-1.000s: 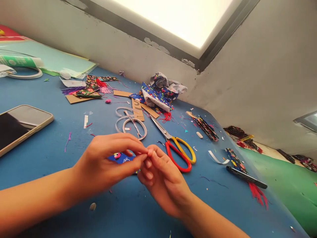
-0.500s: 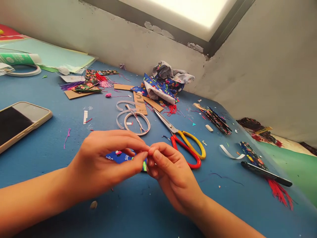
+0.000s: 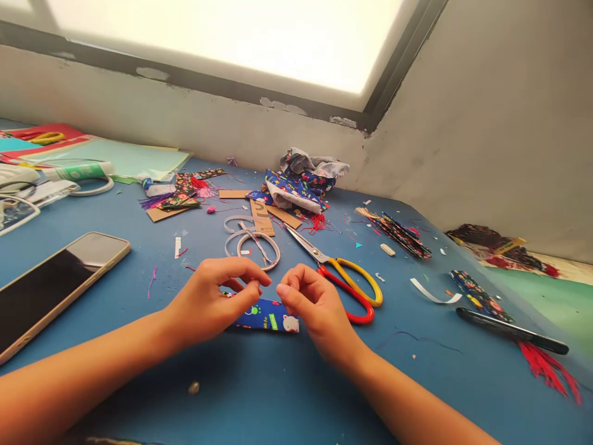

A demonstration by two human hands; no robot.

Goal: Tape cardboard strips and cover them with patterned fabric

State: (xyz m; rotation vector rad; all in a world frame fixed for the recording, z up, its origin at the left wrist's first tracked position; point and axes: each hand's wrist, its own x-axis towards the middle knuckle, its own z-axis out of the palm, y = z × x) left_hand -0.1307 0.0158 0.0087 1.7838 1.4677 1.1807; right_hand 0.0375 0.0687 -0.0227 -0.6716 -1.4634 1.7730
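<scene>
My left hand (image 3: 217,296) hovers over the blue table, its thumb drawn up to the fingertips in a loose pinch. Facing it across a small gap, my right hand (image 3: 317,309) is curled with thumb and forefinger close together. Anything between the fingertips of either hand is too small to make out. Below and between them lies a blue patterned fabric strip (image 3: 266,316), partly hidden by the left hand. Scissors (image 3: 319,253) with one red and one yellow handle lie just beyond my right hand. A roll of narrow white tape (image 3: 278,250) is behind the left fingers.
A phone (image 3: 60,278) lies at left. Crumpled blue fabric (image 3: 296,188), cardboard strips (image 3: 262,219) and patterned pieces with tassels (image 3: 180,194) lie toward the wall. At right are a black pen (image 3: 509,330), a red tassel (image 3: 546,364) and a bundle of bookmark-like strips (image 3: 398,235).
My hands, fingertips touching before, have parted slightly. More of the blue fabric strip shows between them. The view has tilted up, showing more of the window and the table's left side.
</scene>
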